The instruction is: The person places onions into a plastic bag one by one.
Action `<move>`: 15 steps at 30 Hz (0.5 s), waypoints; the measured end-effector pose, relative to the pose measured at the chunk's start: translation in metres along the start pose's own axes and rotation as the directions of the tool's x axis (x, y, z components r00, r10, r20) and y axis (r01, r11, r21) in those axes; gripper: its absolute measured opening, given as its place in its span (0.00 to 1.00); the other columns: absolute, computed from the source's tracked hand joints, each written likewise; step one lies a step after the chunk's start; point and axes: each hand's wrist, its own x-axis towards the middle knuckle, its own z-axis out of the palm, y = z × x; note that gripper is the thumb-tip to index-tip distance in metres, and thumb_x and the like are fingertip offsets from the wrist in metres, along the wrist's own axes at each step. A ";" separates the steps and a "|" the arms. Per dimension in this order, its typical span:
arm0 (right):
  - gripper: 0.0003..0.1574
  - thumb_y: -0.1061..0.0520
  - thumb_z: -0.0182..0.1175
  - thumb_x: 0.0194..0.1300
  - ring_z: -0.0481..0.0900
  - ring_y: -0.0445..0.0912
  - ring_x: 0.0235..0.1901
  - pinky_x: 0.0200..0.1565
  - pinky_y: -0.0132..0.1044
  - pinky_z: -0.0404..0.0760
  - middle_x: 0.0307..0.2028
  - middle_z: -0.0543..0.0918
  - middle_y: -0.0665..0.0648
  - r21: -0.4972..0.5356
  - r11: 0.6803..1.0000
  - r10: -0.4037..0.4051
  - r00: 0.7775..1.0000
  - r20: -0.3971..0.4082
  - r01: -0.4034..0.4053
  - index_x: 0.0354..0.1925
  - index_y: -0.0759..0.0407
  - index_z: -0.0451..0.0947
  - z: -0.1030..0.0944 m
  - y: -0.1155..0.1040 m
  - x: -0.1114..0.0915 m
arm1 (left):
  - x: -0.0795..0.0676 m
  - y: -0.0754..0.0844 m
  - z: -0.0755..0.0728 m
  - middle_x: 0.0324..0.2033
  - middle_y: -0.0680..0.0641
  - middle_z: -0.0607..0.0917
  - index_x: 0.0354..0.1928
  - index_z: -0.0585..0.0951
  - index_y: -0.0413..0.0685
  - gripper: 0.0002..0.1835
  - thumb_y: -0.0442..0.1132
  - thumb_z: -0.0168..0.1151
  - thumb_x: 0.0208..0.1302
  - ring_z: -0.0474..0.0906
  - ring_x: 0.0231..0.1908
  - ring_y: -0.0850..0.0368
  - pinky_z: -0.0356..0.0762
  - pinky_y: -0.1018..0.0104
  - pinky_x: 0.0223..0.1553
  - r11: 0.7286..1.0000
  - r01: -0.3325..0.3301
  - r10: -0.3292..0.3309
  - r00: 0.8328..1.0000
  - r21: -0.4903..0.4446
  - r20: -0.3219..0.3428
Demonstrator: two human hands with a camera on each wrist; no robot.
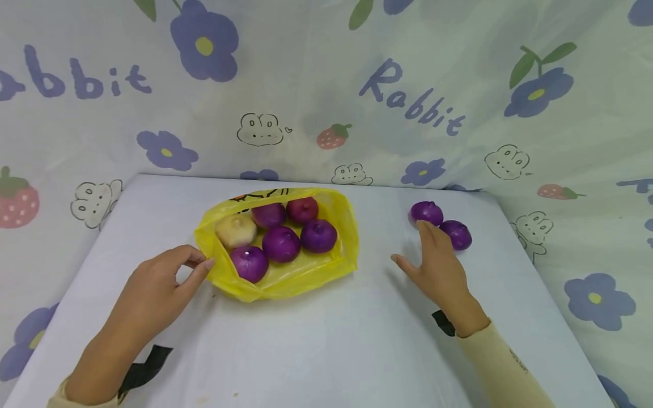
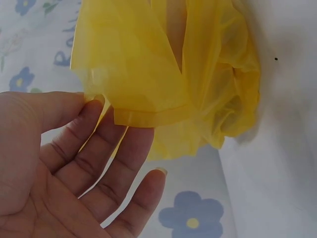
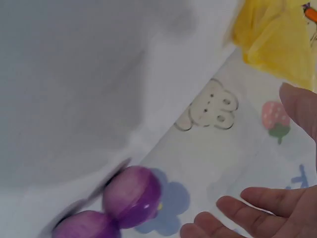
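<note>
A yellow plastic bag (image 1: 306, 279) lies with its mouth spread wide on the table. Inside it sit several purple onions (image 1: 281, 244) and one pale onion (image 1: 236, 230). My left hand (image 1: 150, 294) pinches the bag's left rim between thumb and index finger; the left wrist view shows the thin yellow film (image 2: 133, 74) at the fingertips. Over to the right, my right hand (image 1: 442, 271) hovers with fingers extended and thumb apart, just in front of two loose onions, a farther one (image 1: 426, 212) and a nearer one (image 1: 457, 234). In the right wrist view its palm holds nothing.
The table (image 1: 316, 345) has a white cover. Behind it hangs a curtain (image 1: 301, 73) printed with flowers, rabbits and strawberries. Dark straps (image 1: 145, 371) show at both wrists. The bag and the loose onions lie apart, with bare tabletop between them.
</note>
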 end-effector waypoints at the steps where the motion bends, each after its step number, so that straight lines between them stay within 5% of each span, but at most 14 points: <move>1: 0.57 0.41 0.75 0.63 0.64 0.69 0.70 0.61 0.66 0.73 0.71 0.67 0.73 0.003 1.000 0.010 1.000 -0.007 -0.010 0.74 0.69 0.61 -0.001 0.004 0.000 | 0.000 0.000 0.000 0.41 0.47 0.89 0.44 0.84 0.49 0.07 0.43 0.68 0.73 0.80 0.39 0.46 0.81 0.45 0.40 1.000 0.000 0.000 1.000 0.001 -0.001; 15: 0.60 0.51 0.78 0.61 0.57 0.72 0.72 0.73 0.63 0.57 0.70 0.62 0.78 -0.027 0.999 0.038 0.999 -0.028 -0.038 0.74 0.78 0.55 -0.003 0.041 0.002 | 0.001 -0.001 0.000 0.40 0.48 0.88 0.44 0.84 0.50 0.06 0.43 0.69 0.72 0.78 0.36 0.50 0.80 0.50 0.37 1.000 -0.014 0.014 1.000 0.008 -0.009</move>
